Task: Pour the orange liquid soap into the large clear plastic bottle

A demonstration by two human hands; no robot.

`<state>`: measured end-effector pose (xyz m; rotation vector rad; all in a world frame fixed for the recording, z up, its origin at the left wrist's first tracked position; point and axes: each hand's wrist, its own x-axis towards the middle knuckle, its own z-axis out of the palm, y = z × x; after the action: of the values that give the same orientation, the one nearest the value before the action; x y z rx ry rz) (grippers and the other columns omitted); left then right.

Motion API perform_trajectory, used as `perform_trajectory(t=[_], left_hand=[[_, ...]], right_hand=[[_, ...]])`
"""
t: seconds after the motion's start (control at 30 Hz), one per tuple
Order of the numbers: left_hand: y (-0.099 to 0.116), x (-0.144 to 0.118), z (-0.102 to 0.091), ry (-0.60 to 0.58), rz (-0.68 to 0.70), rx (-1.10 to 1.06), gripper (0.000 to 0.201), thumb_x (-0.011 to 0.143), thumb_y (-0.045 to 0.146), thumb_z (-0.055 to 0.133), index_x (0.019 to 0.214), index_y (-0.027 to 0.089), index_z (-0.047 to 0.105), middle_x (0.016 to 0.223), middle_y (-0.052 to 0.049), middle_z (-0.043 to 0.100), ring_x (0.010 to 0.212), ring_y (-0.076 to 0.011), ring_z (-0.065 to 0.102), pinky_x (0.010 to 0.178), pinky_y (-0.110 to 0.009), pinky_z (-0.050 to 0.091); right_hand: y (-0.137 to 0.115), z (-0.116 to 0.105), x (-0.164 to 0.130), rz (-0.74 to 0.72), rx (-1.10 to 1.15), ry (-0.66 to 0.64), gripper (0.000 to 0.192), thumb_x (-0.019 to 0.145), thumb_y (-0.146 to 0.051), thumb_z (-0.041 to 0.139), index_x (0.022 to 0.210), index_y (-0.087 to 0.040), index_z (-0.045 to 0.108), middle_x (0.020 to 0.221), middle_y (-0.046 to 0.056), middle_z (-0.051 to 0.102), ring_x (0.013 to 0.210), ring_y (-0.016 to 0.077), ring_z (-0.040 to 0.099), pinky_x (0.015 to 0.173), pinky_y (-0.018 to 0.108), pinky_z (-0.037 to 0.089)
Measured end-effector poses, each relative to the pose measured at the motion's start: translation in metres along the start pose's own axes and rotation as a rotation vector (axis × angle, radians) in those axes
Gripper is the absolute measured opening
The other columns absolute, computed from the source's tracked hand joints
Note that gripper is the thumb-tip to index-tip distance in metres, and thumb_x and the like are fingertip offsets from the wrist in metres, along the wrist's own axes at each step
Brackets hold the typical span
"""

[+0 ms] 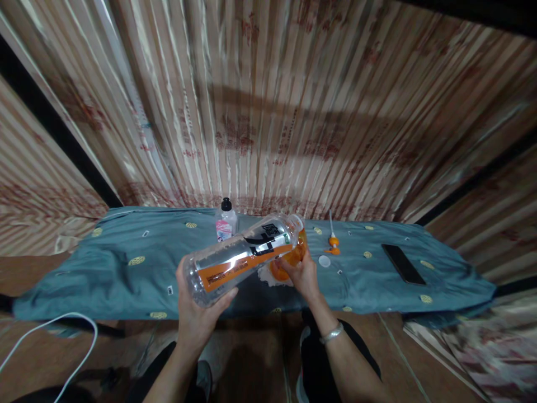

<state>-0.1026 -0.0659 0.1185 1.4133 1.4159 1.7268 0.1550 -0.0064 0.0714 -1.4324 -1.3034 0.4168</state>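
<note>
My left hand (199,316) is wrapped round the base of a large clear plastic bottle (235,262) with an orange, black and silver label. The bottle tilts, its uncapped mouth at the upper right, over an orange bottle (300,246). My right hand (302,275) grips that orange bottle, which is partly hidden behind the clear bottle and my fingers. Under it lies a crumpled white tissue (271,277). Whether liquid passes between the two bottles, I cannot tell. To the right are an orange pump head (333,243) with a white tube and a round white cap (324,261).
Behind the clear bottle stands a smaller bottle (226,223) with a black cap and pink label. A black phone (403,264) lies on the right of the teal cloth (126,235). A white cable (90,319) loops at lower left, and striped curtains (268,101) hang behind.
</note>
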Motion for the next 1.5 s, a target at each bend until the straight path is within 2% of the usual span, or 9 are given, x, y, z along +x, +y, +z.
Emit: perform_trajectory(t=[0.23,0.7,0.83,1.17,1.5], left_hand=[[0.0,-0.003,0.001,0.002,-0.068,-0.059,0.1,0.058,0.044,0.094,0.141,0.022,0.043,0.132,-0.015,0.064,0.118,-0.033,0.069,0.101,-0.05,0.057],[0.001,-0.002,-0.001,-0.018,0.022,-0.004,0.095,0.062,0.041,0.093,0.14,0.022,0.043,0.128,-0.014,0.066,0.112,-0.0315,0.072,0.095,-0.046,0.061],[0.003,-0.001,0.0,-0.033,0.002,-0.008,0.093,0.062,0.04,0.093,0.138,0.023,0.043,0.126,-0.013,0.067,0.112,-0.0317,0.072,0.096,-0.048,0.06],[0.01,-0.001,0.004,0.038,-0.024,-0.011,0.095,0.057,0.047,0.093,0.135,0.022,0.046,0.126,-0.014,0.065,0.114,-0.0325,0.07,0.1,-0.051,0.057],[0.005,0.0,0.003,0.0,-0.016,-0.039,0.095,0.057,0.039,0.095,0.136,0.024,0.044,0.124,-0.011,0.067,0.109,-0.032,0.073,0.094,-0.047,0.061]], right_hand=[[0.003,0.0,0.0,-0.003,-0.016,0.006,0.064,0.076,-0.05,0.08,0.13,-0.02,0.06,0.111,0.012,0.081,0.097,0.0304,0.078,0.085,0.041,0.063],[0.0,0.0,0.0,0.024,-0.006,0.004,0.065,0.075,-0.053,0.08,0.127,-0.02,0.059,0.108,0.012,0.08,0.098,0.0313,0.078,0.083,0.041,0.062],[0.0,0.0,0.0,0.01,0.003,0.0,0.062,0.076,-0.052,0.079,0.126,-0.021,0.059,0.108,0.012,0.08,0.097,0.0305,0.078,0.084,0.041,0.062],[0.002,0.0,0.0,0.023,-0.033,0.01,0.062,0.074,-0.052,0.081,0.125,-0.022,0.059,0.109,0.012,0.081,0.098,0.031,0.078,0.085,0.042,0.063],[0.0,0.001,0.0,0.045,-0.032,0.01,0.063,0.074,-0.055,0.081,0.123,-0.021,0.06,0.107,0.012,0.081,0.096,0.0309,0.078,0.084,0.041,0.063]])
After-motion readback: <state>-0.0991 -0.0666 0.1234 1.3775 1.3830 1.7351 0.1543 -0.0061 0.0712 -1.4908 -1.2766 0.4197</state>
